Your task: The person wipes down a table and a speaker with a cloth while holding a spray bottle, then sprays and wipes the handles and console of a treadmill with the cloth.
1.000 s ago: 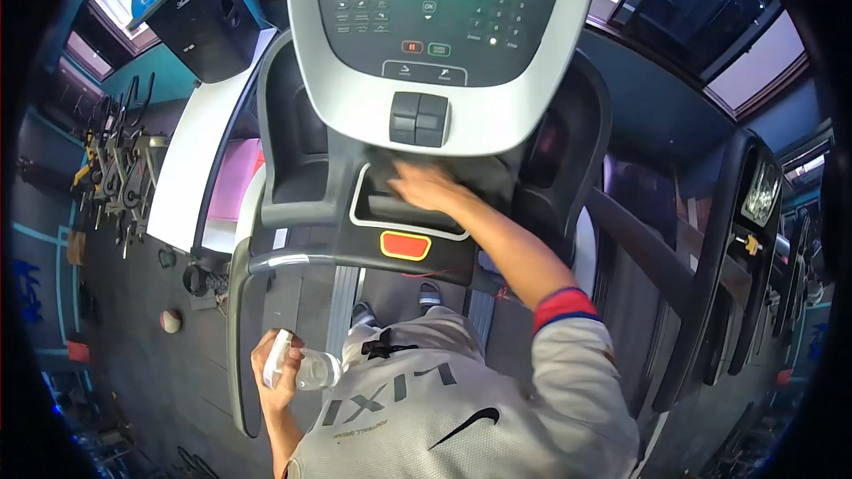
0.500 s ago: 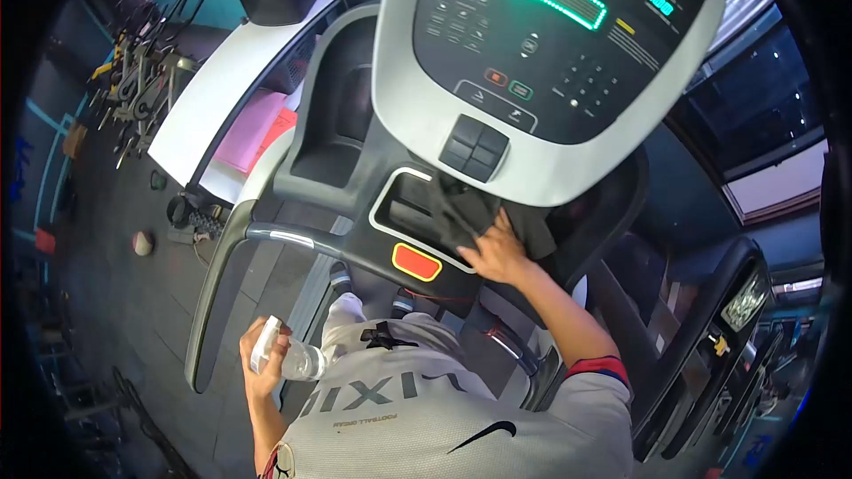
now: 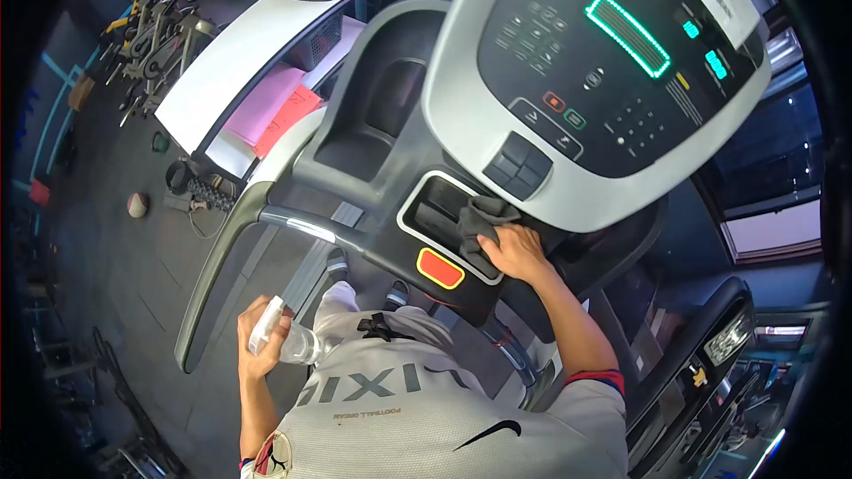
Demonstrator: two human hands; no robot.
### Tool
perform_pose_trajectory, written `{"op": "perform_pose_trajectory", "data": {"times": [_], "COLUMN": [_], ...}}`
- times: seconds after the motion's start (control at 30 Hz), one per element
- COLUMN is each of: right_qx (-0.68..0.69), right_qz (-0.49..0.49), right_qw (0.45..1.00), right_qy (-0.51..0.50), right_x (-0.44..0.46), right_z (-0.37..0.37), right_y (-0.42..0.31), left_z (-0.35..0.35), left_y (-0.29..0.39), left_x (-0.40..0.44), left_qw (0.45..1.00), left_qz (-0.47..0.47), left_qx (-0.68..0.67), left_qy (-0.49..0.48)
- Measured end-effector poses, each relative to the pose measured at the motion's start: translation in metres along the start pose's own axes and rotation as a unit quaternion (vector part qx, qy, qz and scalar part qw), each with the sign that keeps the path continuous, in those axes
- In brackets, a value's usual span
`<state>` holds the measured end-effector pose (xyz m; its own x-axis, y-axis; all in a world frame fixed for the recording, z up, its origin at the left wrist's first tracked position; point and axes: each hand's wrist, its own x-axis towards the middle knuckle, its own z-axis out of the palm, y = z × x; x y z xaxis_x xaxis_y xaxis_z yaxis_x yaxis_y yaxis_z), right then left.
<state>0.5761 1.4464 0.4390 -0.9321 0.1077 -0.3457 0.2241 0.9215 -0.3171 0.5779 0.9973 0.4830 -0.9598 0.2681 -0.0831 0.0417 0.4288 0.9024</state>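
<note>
My right hand (image 3: 518, 252) presses a dark grey cloth (image 3: 485, 217) into the right end of a white-rimmed tray (image 3: 437, 209) below the treadmill console (image 3: 568, 71). The fingers are closed over the cloth, which is bunched up. Down at the left, my left hand (image 3: 257, 337) is wrapped round the white head of a clear spray bottle (image 3: 300, 343), held tilted beside my body. Just in front of the tray sits a red button with a yellow border (image 3: 441, 268). Green lights glow on the console display.
A curved handrail (image 3: 216, 270) runs along the left. Beyond it stands a white desk (image 3: 232, 51) with pink and red papers (image 3: 288, 115) on its shelf. Exercise bikes (image 3: 164, 35) and a ball (image 3: 138, 205) are farther left. Another machine (image 3: 710, 355) is at the right.
My right hand has slid the cloth, now more bunched, along the tray's right part. The view has shifted, so the console sits farther right and lower. My left hand still holds the spray bottle.
</note>
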Motion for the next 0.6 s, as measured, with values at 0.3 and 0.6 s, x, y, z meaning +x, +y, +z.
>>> {"op": "perform_pose_trajectory", "data": {"times": [0.3,0.6], "right_qx": [0.062,0.107], "right_qz": [-0.029,0.030], "right_qw": [0.997,0.994], "right_qy": [-0.040,0.002], "right_x": [0.051,0.027], "right_z": [0.019,0.037], "right_y": [-0.071,-0.042], "left_z": [-0.016,-0.048], "left_y": [-0.020,-0.031], "left_x": [0.030,0.062], "left_qw": [0.998,0.998], "left_qz": [0.051,-0.007], "left_qx": [0.019,0.027], "left_qy": [-0.041,-0.063]}}
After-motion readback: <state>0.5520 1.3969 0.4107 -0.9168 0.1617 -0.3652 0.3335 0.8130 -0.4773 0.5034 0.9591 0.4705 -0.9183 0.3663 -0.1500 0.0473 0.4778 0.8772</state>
